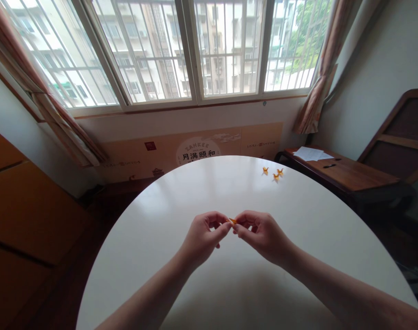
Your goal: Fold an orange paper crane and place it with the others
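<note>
Between my fingertips, above the middle of the white round table (181, 192), is a small piece of folded orange paper (233, 221). My left hand (209, 231) pinches its left end with thumb and forefinger. From the other side, my right hand (259, 231) grips it the same way, and the two hands nearly touch. Most of the paper is hidden by the fingers, so its exact shape cannot be made out. Toward the table's far right edge stand three small orange origami birds, one paper crane (265, 170) a little left of the paper crane (276, 177) and the paper crane (280, 172).
A wooden side table (360, 172) at the right holds white paper sheets (312, 154) and a black pen (329, 166). Behind it leans a dark wooden chair (394, 133). Beyond the far table edge is a printed cardboard panel (167, 146) under a barred window. An orange-brown cabinet (30, 206) stands left.
</note>
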Demonstrator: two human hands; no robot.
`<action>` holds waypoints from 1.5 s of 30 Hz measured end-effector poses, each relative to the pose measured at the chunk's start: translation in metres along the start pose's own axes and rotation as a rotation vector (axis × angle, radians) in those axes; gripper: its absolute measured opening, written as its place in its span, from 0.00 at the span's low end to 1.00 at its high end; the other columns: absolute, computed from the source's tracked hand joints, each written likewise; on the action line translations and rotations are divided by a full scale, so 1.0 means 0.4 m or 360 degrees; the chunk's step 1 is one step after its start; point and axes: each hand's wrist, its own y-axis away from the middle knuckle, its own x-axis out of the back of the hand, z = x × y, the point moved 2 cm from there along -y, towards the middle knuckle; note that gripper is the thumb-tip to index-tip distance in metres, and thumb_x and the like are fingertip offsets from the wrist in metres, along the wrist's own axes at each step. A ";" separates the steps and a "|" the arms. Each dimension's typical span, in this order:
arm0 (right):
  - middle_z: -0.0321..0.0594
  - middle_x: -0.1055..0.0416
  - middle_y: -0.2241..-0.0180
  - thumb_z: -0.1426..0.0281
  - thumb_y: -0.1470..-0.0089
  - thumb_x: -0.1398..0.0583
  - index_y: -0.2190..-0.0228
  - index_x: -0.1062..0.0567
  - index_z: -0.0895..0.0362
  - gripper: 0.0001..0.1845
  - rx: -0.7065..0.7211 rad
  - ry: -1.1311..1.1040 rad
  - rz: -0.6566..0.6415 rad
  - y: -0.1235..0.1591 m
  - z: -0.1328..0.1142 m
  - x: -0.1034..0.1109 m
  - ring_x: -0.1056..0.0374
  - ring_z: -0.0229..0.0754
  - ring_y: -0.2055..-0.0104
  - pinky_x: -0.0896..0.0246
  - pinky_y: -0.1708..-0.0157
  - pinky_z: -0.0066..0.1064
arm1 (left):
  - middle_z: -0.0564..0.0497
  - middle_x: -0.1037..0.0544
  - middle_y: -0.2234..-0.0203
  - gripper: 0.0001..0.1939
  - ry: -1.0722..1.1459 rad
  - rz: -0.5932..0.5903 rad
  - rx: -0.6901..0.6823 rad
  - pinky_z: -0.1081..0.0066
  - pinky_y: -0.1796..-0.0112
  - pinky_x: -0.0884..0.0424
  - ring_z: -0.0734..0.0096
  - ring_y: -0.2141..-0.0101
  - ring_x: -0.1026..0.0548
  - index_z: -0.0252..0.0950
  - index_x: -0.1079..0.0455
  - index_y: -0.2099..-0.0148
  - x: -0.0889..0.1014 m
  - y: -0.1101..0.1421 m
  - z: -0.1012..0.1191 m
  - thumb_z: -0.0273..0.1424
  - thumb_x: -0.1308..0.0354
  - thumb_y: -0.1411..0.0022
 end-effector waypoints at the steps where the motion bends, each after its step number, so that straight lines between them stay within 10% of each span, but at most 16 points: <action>1: 0.37 0.24 0.72 0.69 0.43 0.40 0.68 0.21 0.57 0.07 -0.0003 -0.0001 -0.0005 0.000 0.000 0.000 0.29 0.37 0.70 0.40 0.73 0.24 | 0.51 0.27 0.77 0.11 -0.0017 -0.0006 0.0006 0.78 0.83 0.32 0.75 0.77 0.32 0.31 0.25 0.66 0.001 -0.001 -0.001 0.35 0.39 0.44; 22: 0.36 0.23 0.74 0.73 0.47 0.38 0.70 0.21 0.60 0.05 -0.0060 -0.0032 -0.0466 -0.002 -0.027 0.023 0.32 0.33 0.72 0.42 0.72 0.22 | 0.55 0.30 0.78 0.04 -0.0188 -0.0337 0.0023 0.80 0.80 0.40 0.80 0.79 0.36 0.32 0.31 0.73 0.025 0.005 0.022 0.24 0.46 0.53; 30: 0.44 0.23 0.72 0.61 0.47 0.37 0.69 0.25 0.62 0.15 -0.0465 -0.0520 -0.0358 -0.024 0.006 0.051 0.26 0.41 0.70 0.45 0.83 0.20 | 0.57 0.33 0.82 0.09 0.0222 0.0061 -0.0042 0.78 0.81 0.35 0.79 0.81 0.36 0.33 0.33 0.73 0.082 -0.024 0.033 0.33 0.39 0.49; 45: 0.46 0.23 0.72 0.56 0.49 0.33 0.67 0.24 0.63 0.20 -0.0478 -0.0751 -0.0375 -0.009 0.004 0.013 0.25 0.42 0.69 0.39 0.81 0.21 | 0.47 0.24 0.73 0.13 -0.0018 -0.0051 -0.0149 0.77 0.81 0.33 0.72 0.74 0.28 0.31 0.24 0.66 0.017 0.006 0.029 0.38 0.34 0.44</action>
